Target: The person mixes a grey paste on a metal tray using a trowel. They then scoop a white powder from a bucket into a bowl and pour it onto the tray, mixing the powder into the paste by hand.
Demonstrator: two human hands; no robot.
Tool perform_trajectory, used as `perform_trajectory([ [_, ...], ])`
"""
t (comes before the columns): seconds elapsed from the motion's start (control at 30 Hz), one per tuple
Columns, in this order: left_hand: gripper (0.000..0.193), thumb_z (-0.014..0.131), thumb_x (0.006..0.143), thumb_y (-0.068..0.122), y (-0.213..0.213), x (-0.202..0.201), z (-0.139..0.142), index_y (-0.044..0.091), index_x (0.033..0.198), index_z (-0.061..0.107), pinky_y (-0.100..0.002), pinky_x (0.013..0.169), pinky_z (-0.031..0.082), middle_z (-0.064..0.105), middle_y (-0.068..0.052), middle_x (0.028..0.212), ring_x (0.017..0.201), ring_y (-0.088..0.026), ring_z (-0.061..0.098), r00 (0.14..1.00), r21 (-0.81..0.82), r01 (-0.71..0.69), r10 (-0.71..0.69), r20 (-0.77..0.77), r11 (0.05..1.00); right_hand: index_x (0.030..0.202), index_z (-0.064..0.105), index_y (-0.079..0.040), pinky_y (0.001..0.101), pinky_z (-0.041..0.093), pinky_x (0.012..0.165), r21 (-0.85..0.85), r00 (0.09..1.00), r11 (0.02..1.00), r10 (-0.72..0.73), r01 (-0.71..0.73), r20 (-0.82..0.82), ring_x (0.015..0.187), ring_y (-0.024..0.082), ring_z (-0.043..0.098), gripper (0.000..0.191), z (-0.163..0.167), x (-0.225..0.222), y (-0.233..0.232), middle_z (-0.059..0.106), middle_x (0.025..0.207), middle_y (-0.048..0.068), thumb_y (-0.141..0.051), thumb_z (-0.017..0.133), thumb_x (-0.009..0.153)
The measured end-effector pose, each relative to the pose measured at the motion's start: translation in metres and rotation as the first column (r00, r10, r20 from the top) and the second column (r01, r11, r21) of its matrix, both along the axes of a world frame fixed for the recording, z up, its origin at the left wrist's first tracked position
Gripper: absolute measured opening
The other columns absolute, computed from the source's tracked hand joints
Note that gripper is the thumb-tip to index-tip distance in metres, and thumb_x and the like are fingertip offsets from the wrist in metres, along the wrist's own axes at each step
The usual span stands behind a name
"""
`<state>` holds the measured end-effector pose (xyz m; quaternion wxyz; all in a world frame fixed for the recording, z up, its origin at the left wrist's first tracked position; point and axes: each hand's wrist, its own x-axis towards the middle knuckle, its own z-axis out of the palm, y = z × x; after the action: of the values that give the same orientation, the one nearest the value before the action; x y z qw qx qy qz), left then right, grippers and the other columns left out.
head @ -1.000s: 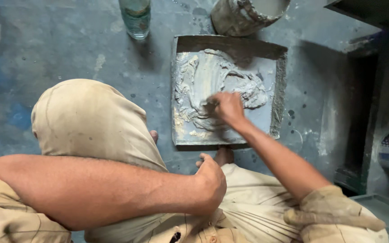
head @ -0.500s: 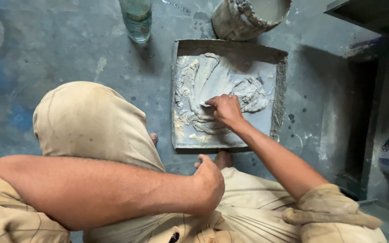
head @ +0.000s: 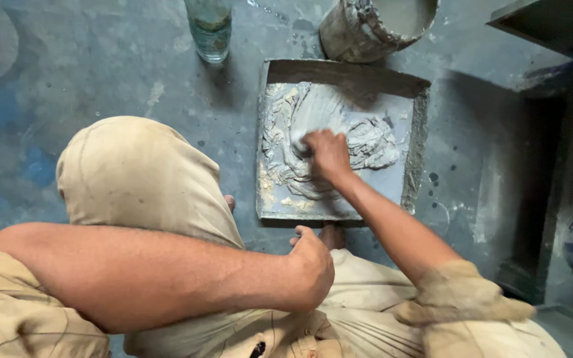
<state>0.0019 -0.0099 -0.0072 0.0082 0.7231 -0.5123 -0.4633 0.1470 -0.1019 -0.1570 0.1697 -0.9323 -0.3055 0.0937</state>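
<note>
**Grey paste worked by hand in a shallow metal tray**

Grey, wet paste (head: 339, 132) lies smeared in ridges and swirls across the floor of a square metal tray (head: 420, 142), which sits on a stained, blue-grey concrete floor (head: 101, 73). The right hand (head: 326, 154) is pressed into the paste near the tray's middle, fingers curled down into it; whether it grips a lump cannot be told. The left hand (head: 312, 265) is loosely clenched, grasping nothing, resting on the lap of khaki clothing. A raised khaki-clad knee (head: 137, 176) stands left of the tray. Beyond the tray: a paste-crusted bucket (head: 366, 26) and a clear glass jar (head: 210, 30).
</note>
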Motion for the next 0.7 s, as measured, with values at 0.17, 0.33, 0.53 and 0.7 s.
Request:
perform_trajectory([
  [0.17, 0.039, 0.067, 0.092, 0.031, 0.001, -0.005, -0.002, 0.006, 0.121, 0.076, -0.071, 0.095, 0.043, 0.074, -0.021, 0.115, 0.101, -0.05, 0.069, 1.0, 0.005, 0.023, -0.023, 0.005, 1.0, 0.108, 0.08, -0.022, 0.0433, 0.041, 0.086, -0.172, 0.988, 0.977, 0.107, -0.125, -0.115, 0.097, 0.023, 0.064, 0.028, 0.003, -0.006, -0.023, 0.076, 0.101, 0.0, -0.011, 0.069, 0.084],
  [0.33, 0.044, 0.072, 0.088, 0.036, -0.01, 0.001, -0.002, 0.008, 0.121, 0.075, -0.07, 0.097, 0.042, 0.073, -0.02, 0.116, 0.103, -0.049, 0.068, 1.0, 0.062, 0.015, -0.015, 0.005, 0.998, 0.11, 0.081, -0.025, 0.0441, 0.042, 0.084, -0.042, 0.988, 0.999, 0.032, -0.026, 0.15, 0.101, 0.024, 0.064, 0.036, -0.019, 0.072, 0.015, 0.076, 0.107, -0.003, -0.006, 0.069, 0.082],
  [0.53, 0.041, 0.072, 0.087, 0.033, -0.013, 0.004, 0.0, 0.007, 0.119, 0.077, -0.071, 0.097, 0.042, 0.074, -0.022, 0.113, 0.103, -0.05, 0.067, 0.999, 0.041, 0.016, -0.017, 0.033, 0.999, 0.107, 0.079, -0.018, 0.043, 0.041, 0.088, -0.001, 0.99, 0.993, 0.116, -0.116, 0.08, 0.106, 0.025, 0.062, 0.026, -0.044, 0.032, 0.012, 0.074, 0.115, 0.0, -0.015, 0.072, 0.083],
  [0.7, 0.042, 0.072, 0.088, 0.034, -0.008, -0.003, 0.005, 0.007, 0.12, 0.076, -0.071, 0.098, 0.041, 0.074, -0.022, 0.114, 0.102, -0.05, 0.069, 0.998, 0.008, 0.058, -0.058, 0.014, 0.998, 0.105, 0.079, -0.02, 0.0417, 0.039, 0.094, -0.117, 0.984, 0.978, 0.176, -0.173, 0.016, 0.108, 0.022, 0.063, 0.024, -0.023, -0.019, -0.054, 0.075, 0.113, -0.002, -0.011, 0.069, 0.086],
])
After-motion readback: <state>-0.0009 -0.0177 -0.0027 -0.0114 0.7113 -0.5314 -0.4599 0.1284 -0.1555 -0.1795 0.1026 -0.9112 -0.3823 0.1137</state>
